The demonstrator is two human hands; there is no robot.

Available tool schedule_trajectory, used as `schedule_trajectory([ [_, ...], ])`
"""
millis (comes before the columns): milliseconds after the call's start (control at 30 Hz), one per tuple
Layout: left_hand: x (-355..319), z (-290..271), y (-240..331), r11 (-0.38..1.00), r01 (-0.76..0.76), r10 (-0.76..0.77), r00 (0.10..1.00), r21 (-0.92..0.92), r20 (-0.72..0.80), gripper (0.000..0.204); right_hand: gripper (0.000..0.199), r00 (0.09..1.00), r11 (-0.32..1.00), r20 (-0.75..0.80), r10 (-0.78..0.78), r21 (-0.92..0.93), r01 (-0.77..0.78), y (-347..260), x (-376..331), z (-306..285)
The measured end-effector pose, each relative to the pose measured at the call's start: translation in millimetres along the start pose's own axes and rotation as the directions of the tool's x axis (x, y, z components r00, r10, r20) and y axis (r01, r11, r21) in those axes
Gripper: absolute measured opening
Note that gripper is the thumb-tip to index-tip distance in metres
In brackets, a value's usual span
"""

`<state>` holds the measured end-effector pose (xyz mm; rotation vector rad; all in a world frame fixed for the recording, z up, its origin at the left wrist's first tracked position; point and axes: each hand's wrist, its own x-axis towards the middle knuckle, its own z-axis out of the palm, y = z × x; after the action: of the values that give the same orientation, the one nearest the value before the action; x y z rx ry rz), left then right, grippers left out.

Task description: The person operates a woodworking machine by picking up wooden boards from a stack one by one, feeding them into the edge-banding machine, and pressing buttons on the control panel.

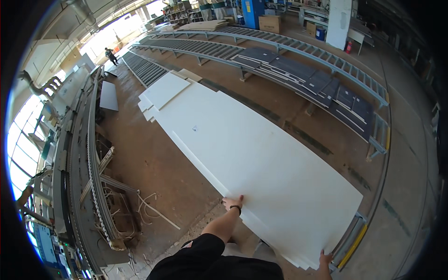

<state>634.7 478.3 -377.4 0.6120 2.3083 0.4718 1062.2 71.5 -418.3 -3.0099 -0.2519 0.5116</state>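
Observation:
A long white panel lies on top of a stack of similar panels, stretching from just in front of me to the far left. My left hand is closed on its left long edge, thumb on the top face and the other fingers partly hidden at the side. At the panel's near right corner, my right hand grips the near edge, with its fingers partly out of sight. A smaller white panel rests across the far end of the stack.
Under the stack runs a roller conveyor with a yellow end bar. Dark panels lie on the conveyor to the right. On the left stands a long edge machine, loose hoses by its foot. A person is far off.

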Motion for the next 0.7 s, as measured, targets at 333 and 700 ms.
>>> schedule_trajectory([
  [333, 11, -12, -6, 1.0, 0.011, -0.01, 0.998, -0.009, 0.065, 0.066, 0.059, 0.969, 0.968, -0.014, -0.247, -0.056, 0.246, 50, -50, 50],
  [700, -7, -56, -77, 0.926, -0.206, 0.293, 0.92, -0.317, 0.259, 0.048, 0.067, 0.873, 0.722, 0.438, 0.214, 0.531, -0.444, 114, -48, 1],
])
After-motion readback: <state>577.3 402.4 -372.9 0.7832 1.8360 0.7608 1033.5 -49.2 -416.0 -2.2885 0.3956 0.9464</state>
